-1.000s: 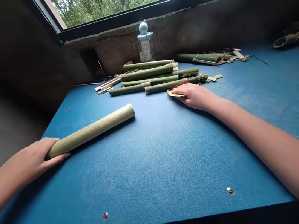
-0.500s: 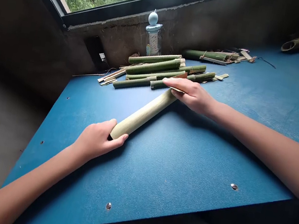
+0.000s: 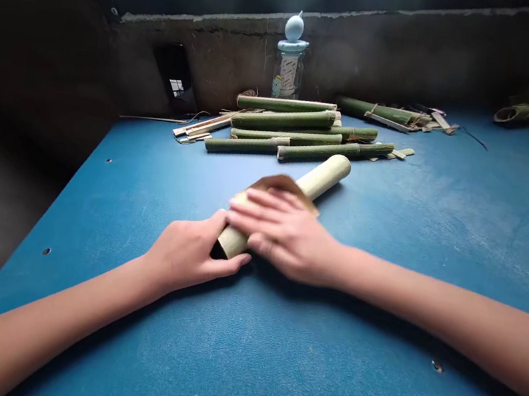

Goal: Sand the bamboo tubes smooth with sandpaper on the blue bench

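Observation:
A pale, peeled piece of bamboo lies slantwise on the blue table, its far end pointing up and right. My left hand grips the near end, thumb on one side and fingers on the other; a dark hollow shows there. Across the bamboo's near half, my right hand presses down a brown sheet of sandpaper. The right fingers lie over the sheet and are slightly blurred. Much of the bamboo's middle is covered by that hand and the sheet.
Several green bamboo lengths and thin split strips lie at the back of the table. Behind them stand a clear bottle with a blue lid and a phone against the wall. More bamboo sits at far right.
My right hand has slid with the sandpaper from the bamboo's far end down toward my left hand, uncovering the far end. My left hand still grips the near end. The camera view has shifted.

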`<state>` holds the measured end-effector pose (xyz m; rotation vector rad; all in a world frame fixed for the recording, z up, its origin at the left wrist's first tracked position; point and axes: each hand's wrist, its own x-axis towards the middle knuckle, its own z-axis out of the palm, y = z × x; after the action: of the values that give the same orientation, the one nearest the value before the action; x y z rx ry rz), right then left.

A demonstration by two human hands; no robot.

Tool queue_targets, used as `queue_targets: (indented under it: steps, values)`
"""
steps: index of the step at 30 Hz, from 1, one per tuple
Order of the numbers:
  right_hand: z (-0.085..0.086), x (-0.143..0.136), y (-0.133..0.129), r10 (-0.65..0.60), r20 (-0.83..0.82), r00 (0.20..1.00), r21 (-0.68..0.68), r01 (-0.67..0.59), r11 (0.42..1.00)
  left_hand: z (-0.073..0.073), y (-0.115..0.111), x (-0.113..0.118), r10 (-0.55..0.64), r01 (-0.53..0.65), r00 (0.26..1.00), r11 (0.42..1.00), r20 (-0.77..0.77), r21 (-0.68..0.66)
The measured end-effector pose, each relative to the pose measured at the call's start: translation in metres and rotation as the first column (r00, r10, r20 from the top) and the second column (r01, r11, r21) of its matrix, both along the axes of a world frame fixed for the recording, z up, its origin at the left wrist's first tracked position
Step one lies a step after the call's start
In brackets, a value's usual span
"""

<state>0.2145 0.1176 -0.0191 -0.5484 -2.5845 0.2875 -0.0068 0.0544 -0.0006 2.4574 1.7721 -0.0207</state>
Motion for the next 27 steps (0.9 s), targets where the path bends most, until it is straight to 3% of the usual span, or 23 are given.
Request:
queue_targets:
  steps: [2,4,7,9,12,14,16,18,20,22,24,26,27]
  values:
    - [-0.002,-0.009,-0.018,0.14,0.027,0.99,0.054,-0.141,0.988,-0.001,0.0,-0.001,-0.025,0.025,1.0,1.0,0.012,0.008]
    - [-0.005,-0.003,-0.011,0.122,0.027,0.992,0.084,-0.124,0.989,-0.001,0.0,-0.002,-0.004,0.004,1.0,1.0,0.023,0.004]
    - [-0.007,0.025,0.029,-0.14,-0.014,0.99,0.045,0.141,0.989,0.002,0.0,-0.002,0.041,-0.039,0.998,0.999,0.042,-0.031]
    - [-0.008,0.039,0.051,-0.317,-0.036,0.948,-0.008,0.317,0.948,0.005,-0.001,-0.001,0.039,-0.036,0.998,0.998,0.053,-0.054]
    - [-0.009,0.038,0.048,-0.4,-0.047,0.915,-0.013,0.4,0.916,0.007,-0.002,0.0,0.029,-0.026,0.998,0.998,0.052,-0.055]
    - [-0.008,0.025,0.03,-0.288,-0.024,0.957,0.025,0.289,0.957,0.007,-0.003,0.0,0.025,-0.023,0.999,0.999,0.042,-0.05]
    - [-0.006,0.015,0.017,-0.075,0.018,0.997,0.074,0.073,0.995,0.007,-0.004,-0.001,0.017,-0.016,0.999,0.999,0.032,-0.042]
    - [-0.005,0.017,0.021,0.107,0.053,0.993,0.121,-0.113,0.986,0.006,-0.005,-0.002,0.008,-0.007,1.0,0.999,0.027,-0.038]
    - [-0.006,0.031,0.043,0.14,0.043,0.989,0.14,-0.144,0.98,0.005,-0.005,-0.002,0.009,-0.008,1.0,0.999,0.03,-0.037]
    - [-0.008,0.05,0.071,-0.015,-0.014,1.0,0.122,0.017,0.992,0.004,-0.004,-0.003,0.021,-0.019,0.999,0.999,0.039,-0.039]
    - [-0.011,0.061,0.088,-0.239,-0.075,0.968,0.083,0.245,0.966,0.004,-0.004,-0.002,0.035,-0.033,0.998,0.999,0.049,-0.041]
    - [-0.011,0.056,0.084,-0.351,-0.093,0.932,0.05,0.357,0.933,0.003,-0.004,-0.002,0.051,-0.049,0.997,0.998,0.052,-0.039]
    - [-0.011,0.048,0.073,-0.339,-0.089,0.937,0.044,0.344,0.938,0.003,-0.004,-0.001,0.059,-0.057,0.997,0.998,0.05,-0.036]
